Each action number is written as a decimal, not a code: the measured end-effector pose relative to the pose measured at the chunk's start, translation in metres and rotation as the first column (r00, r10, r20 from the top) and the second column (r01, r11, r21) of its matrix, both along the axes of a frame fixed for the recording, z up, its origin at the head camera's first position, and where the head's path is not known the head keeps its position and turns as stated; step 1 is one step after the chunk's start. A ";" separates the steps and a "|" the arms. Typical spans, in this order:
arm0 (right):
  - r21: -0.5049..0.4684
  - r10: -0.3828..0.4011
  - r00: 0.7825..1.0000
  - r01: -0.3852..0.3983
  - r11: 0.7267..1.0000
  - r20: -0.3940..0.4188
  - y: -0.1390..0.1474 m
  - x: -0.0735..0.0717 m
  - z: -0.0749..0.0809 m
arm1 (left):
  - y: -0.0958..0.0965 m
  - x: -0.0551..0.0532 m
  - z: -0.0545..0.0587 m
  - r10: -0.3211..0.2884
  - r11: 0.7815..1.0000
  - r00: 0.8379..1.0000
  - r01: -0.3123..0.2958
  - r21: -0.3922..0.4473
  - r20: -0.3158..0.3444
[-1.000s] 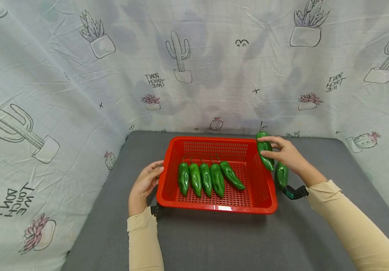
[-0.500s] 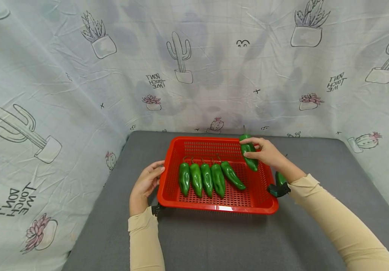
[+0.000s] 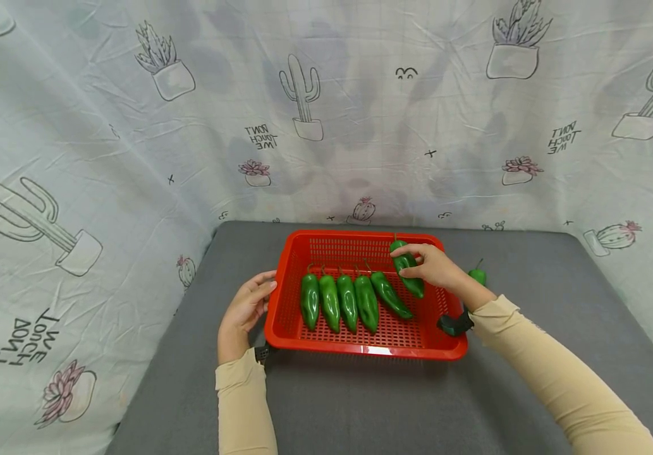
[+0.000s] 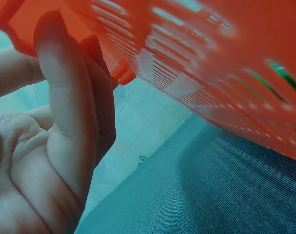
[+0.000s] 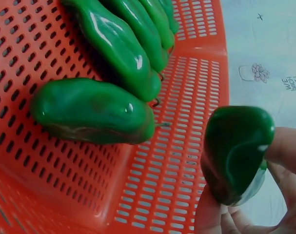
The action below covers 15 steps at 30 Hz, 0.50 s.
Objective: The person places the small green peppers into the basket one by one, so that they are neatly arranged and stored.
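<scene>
A red plastic basket (image 3: 360, 349) with slotted walls stands on the grey table. Several green peppers (image 3: 329, 302) lie side by side in its left and middle part, the rightmost pepper (image 3: 391, 297) slanting. My left hand (image 3: 245, 303) grips the basket's left rim; in the left wrist view its fingers (image 4: 69, 92) bend up against the red edge. With thumb and fingers, my right hand (image 3: 439, 266) pinches another green pepper (image 5: 238, 146) over the right part of the basket. That pepper's stem points away from me, and its tip hangs above the slotted floor.
One more green pepper (image 3: 477, 275) lies on the table (image 3: 349, 411) just right of the basket, mostly hidden behind my right wrist. Behind the table hangs a pale curtain (image 3: 354, 126) printed with cacti, and it also runs along both sides.
My right hand has carried its pepper left over the basket's right wall and then lower into the basket. The left hand and the basket have stayed put.
</scene>
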State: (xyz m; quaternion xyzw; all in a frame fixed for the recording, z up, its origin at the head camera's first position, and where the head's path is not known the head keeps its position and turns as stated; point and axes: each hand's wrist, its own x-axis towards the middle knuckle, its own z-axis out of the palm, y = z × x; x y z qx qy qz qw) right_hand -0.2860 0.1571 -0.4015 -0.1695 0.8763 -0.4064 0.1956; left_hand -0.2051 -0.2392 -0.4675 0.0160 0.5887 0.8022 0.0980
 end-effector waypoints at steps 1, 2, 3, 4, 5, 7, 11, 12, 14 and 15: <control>0.012 0.003 1.000 -0.003 1.000 -0.004 -0.001 0.000 -0.001 | 0.000 0.000 0.000 0.001 1.000 1.000 -0.001 -0.003 -0.005; 0.018 0.004 1.000 -0.004 1.000 -0.003 -0.002 0.001 -0.002 | 0.000 0.001 0.000 0.002 1.000 1.000 -0.002 -0.002 -0.006; 0.021 0.005 1.000 -0.005 1.000 -0.002 -0.003 0.001 -0.003 | 0.000 0.001 0.000 0.003 1.000 1.000 -0.003 -0.001 -0.006; 0.030 0.008 1.000 -0.008 1.000 -0.005 -0.004 0.002 -0.004 | 0.000 0.001 0.000 0.002 1.000 1.000 -0.002 0.000 -0.007; 0.040 0.010 1.000 -0.009 0.999 -0.008 -0.005 0.002 -0.005 | 0.000 0.001 0.000 0.002 1.000 1.000 -0.002 -0.001 -0.009; 0.053 0.011 1.000 -0.010 0.999 -0.010 -0.007 0.003 -0.006 | 0.000 0.001 -0.001 0.001 1.000 1.000 -0.001 -0.001 -0.007; 0.080 0.021 0.999 -0.018 0.997 -0.033 -0.010 0.005 -0.008 | -0.002 0.000 -0.003 -0.006 1.000 1.000 0.006 -0.002 -0.003; 0.089 0.021 0.999 -0.017 0.996 -0.036 -0.010 0.005 -0.009 | -0.002 0.000 -0.003 -0.007 1.000 1.000 0.007 -0.005 -0.006; 0.105 0.021 0.999 -0.017 0.994 -0.037 -0.011 0.006 -0.010 | -0.002 0.000 -0.003 -0.010 1.000 1.000 0.010 -0.008 -0.014; 0.110 0.021 0.999 -0.017 0.994 -0.036 -0.012 0.006 -0.011 | -0.002 0.000 -0.002 -0.010 1.000 1.000 0.010 -0.005 -0.013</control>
